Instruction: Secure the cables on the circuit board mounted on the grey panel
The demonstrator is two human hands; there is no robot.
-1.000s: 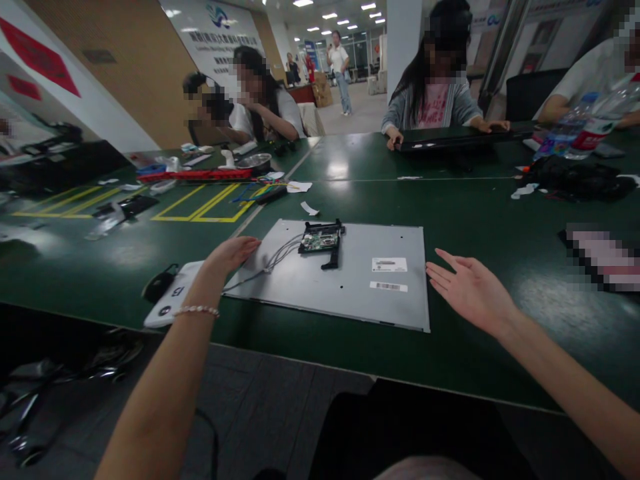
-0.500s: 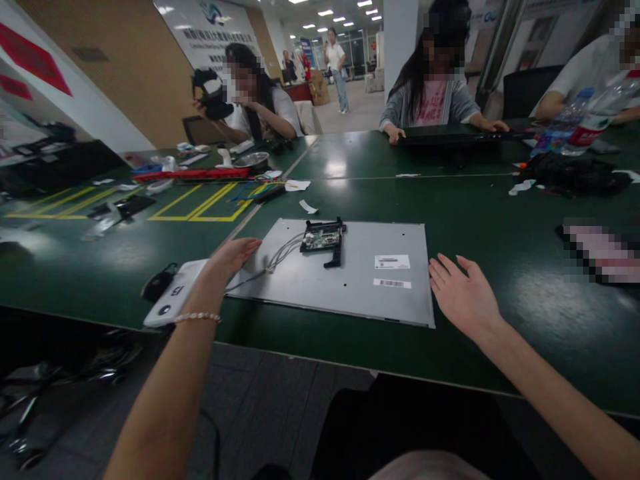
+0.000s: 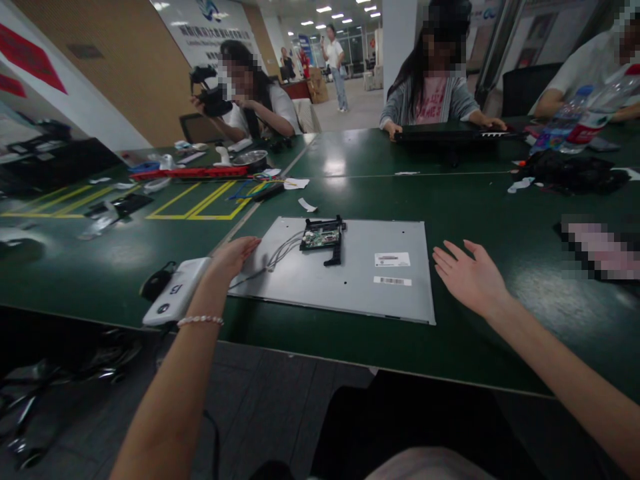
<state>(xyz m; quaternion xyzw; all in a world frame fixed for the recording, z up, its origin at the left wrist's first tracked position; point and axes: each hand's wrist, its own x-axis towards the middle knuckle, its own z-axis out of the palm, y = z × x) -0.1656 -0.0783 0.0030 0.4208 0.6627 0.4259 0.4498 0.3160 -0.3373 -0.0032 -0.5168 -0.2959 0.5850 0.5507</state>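
A grey metal panel [image 3: 350,280] lies flat on the green table [image 3: 475,200], with a small circuit board [image 3: 320,238] and grey wires [image 3: 280,253] near its far left. My left hand [image 3: 233,257] rests at the panel's left edge, fingers stretched and together, by the wires. Just right of the panel's right edge, my right hand [image 3: 470,277] hovers with its fingers spread and nothing in it. Two white labels [image 3: 393,260] sit on the panel near that hand.
A white device [image 3: 175,300] and a black object [image 3: 157,283] lie left of my left arm. Tools, a red strip [image 3: 195,172] and yellow floor-style markings sit at far left. People sit across the table; bottles [image 3: 570,127] and black clutter are at far right.
My right hand has drifted slightly right and away from the panel's edge, fingers still spread. The left hand has barely moved. A person across the table raised a black device.
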